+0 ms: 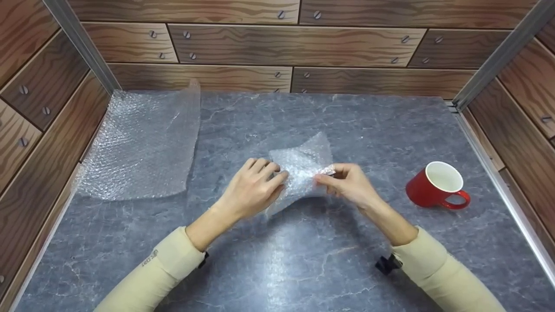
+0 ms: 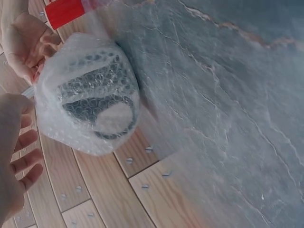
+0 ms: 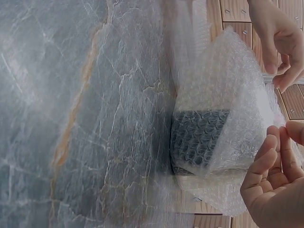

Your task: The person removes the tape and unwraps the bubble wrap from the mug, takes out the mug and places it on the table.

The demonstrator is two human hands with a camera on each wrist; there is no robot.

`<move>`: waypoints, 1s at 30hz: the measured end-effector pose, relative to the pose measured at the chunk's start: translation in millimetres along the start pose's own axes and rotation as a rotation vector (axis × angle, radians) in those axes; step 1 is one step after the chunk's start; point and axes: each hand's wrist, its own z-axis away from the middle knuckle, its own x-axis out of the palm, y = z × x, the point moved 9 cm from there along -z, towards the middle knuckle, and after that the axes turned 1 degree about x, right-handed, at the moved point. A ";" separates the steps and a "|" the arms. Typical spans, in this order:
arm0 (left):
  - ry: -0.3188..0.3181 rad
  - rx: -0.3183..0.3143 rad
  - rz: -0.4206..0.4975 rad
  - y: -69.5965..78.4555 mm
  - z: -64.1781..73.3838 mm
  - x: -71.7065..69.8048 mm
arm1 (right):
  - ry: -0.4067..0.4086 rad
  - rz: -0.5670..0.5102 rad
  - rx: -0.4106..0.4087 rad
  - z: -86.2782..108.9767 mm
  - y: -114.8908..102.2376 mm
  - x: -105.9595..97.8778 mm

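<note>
In the head view a bubble wrap bundle (image 1: 299, 162) stands at the middle of the table. Through its layers the left wrist view shows a dark mug-like item (image 2: 85, 88) with a rounded loop like a handle. My right hand (image 1: 351, 184) pinches a folded edge of the wrap between thumb and fingers, on the bundle's right side. On the opposite side, my left hand (image 1: 256, 186) hovers close to the wrap, its fingers loosely bent and nothing in its grasp.
Off to the right stands a red mug (image 1: 427, 186), white inside, its handle toward the lower right. A flat bubble wrap sheet (image 1: 143, 143) lies at the back left. Wood-patterned walls (image 1: 295, 45) border the marbled grey table (image 1: 277, 260) behind and at both sides.
</note>
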 end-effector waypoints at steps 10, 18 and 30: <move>0.028 0.008 -0.025 -9.0 -1.0 12.5 | -0.008 -0.011 -0.009 -0.4 -1.1 0.0; 0.067 0.034 -0.033 -9.3 -2.5 16.9 | -0.003 -0.021 -0.005 -0.1 0.0 -0.7; 0.093 0.003 -0.028 -15.0 -7.1 16.2 | 0.014 0.023 -0.078 1.3 -3.5 -1.5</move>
